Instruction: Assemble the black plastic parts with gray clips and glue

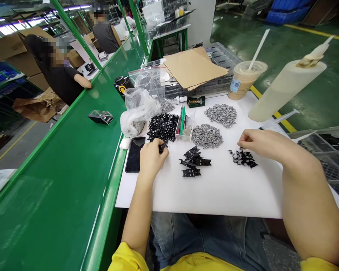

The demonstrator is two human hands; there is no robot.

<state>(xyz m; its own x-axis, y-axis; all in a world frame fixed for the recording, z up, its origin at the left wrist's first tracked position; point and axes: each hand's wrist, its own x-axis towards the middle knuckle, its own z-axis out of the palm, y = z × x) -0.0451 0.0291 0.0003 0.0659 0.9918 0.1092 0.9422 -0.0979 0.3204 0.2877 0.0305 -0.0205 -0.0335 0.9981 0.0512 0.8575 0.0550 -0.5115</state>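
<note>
My left hand [151, 156] rests on the white board [214, 192], fingers curled round a small black part [163, 147] at the near edge of a heap of black parts [163, 127]. My right hand [257, 143] lies fingers-down and closed at a small cluster of black pieces [244, 158]; whether it grips one is hidden. Between the hands sits a loose stack of assembled black pieces [194, 162]. Two heaps of grey metal parts [207, 135] [221, 114] lie further back.
A black phone [135, 153] lies left of my left hand. A clear box of tools [184, 126], plastic bags [138, 109], a drink cup [244, 79], a white roll [285, 88], cardboard [193, 67] and trays [324, 150] surround the board. A green conveyor [67, 169] runs left, people beyond.
</note>
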